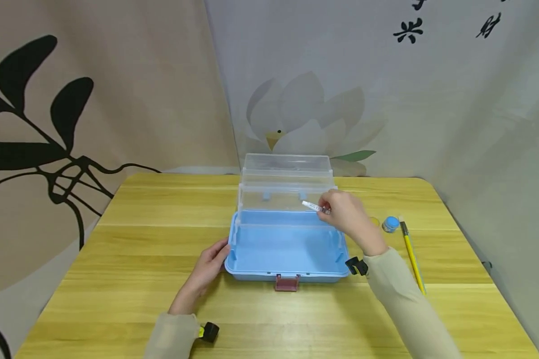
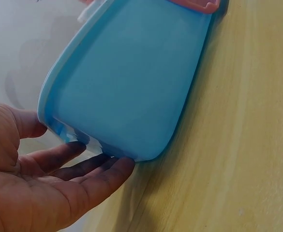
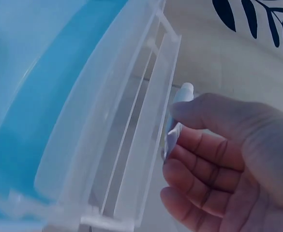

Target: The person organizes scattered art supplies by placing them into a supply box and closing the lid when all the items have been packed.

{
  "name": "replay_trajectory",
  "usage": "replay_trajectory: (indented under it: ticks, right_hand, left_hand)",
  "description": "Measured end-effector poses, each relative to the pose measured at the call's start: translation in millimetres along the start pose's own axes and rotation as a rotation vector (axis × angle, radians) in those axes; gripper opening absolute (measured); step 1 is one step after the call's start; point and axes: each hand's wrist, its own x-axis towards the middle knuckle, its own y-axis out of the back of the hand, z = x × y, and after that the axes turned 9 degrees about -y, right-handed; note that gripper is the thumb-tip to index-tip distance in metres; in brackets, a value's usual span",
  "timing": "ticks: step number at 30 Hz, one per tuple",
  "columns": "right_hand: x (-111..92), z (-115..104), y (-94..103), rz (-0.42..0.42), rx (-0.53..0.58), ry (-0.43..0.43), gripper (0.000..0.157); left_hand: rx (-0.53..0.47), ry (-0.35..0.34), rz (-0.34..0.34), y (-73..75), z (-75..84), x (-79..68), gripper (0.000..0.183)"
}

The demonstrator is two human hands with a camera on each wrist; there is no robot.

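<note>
1. Nearest the head camera are two pale sleeves, the left sleeve (image 1: 170, 336) at 7 o'clock in the view and the right sleeve (image 1: 406, 299) between 4 and 5. Black attachments (image 1: 210, 332) sit at both wrists.
2. Of the hands, the left hand (image 1: 208, 267) lies at about 8 o'clock on the light-blue plastic box (image 1: 287, 244), gripping its end, thumb at the rim and bent fingers against the end wall.
3. At 2 o'clock on the box, the right hand (image 1: 348, 214) pinches a small white tube (image 1: 313, 206) between thumb and curled fingers. The tube's white-capped end points between 9 and 10 o'clock, over the box's far side; whether it touches the box is unclear.
4. The box stands open on the wooden tabletop (image 1: 139, 249). Its translucent upper section (image 1: 287, 174) is raised at 12 o'clock, and a dark-red latch (image 1: 287, 283) hangs at 6.
5. Between 2 and 3 o'clock from the box stands a small blue-capped jar (image 1: 391, 224), with a yellow-handled paintbrush (image 1: 410, 252) just beside it, towards 4 o'clock from the jar.
6. Beyond the tabletop, at 12 o'clock, hangs printed cloth (image 1: 476, 109) with leaves, a pale flower and black characters.
</note>
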Motion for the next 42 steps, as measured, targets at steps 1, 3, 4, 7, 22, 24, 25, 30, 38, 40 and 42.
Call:
replay_trajectory:
  ticks: [1,3,4,7,22,24,25,30,38,40,42]
  right_hand:
    - [2.8,-3.5,-1.9,-0.005,-0.005,0.012,0.008]
    - [8.7,-11.3,-6.0,-0.015,-0.016,0.04,0.009]
    - [11.8,-15.1,-8.2,-0.022,-0.02,0.058,0.009]
    - [22.1,-26.8,-14.3,-0.052,-0.019,0.101,0.01]
    - [62.5,-72.1,-50.5,-0.23,-0.039,0.211,0.012]
    - [64.9,-74.6,-53.6,-0.245,-0.047,0.204,0.01]
    - [65.9,-75.8,-54.9,-0.251,-0.053,0.198,0.007]
    - [68.0,-81.3,-58.2,-0.286,-0.058,0.165,0.006]
    - [69.8,-85.6,-60.0,-0.316,-0.061,0.136,0.011]
    - [70.5,-85.7,-61.1,-0.319,-0.059,0.134,0.011]
    - [71.2,-85.4,-62.3,-0.322,-0.056,0.136,0.01]
  left_hand:
    - [-0.002,-0.001,0.001,0.1,0.0,0.0,0.043]
    - [-0.003,-0.007,-0.006,0.4,-0.4,0.1,0.043]
    - [-0.002,-0.008,-0.006,0.5,-0.4,0.1,0.043]
    - [0.006,-0.004,-0.002,0.7,-0.7,0.4,0.043]
    - [-0.023,-0.019,-0.016,-1.5,0.5,0.0,0.043]
    - [-0.026,-0.017,-0.009,-1.7,0.5,-0.4,0.043]
    - [-0.029,-0.016,-0.005,-1.7,0.4,-0.6,0.042]
    - [-0.034,-0.016,0.002,-1.5,0.1,-1.1,0.042]
    - [-0.049,-0.02,-0.004,-1.0,-0.2,-1.2,0.043]
    - [-0.05,-0.02,-0.008,-0.7,-0.3,-1.1,0.043]
    - [-0.049,-0.021,-0.008,-0.2,-0.4,-1.2,0.043]
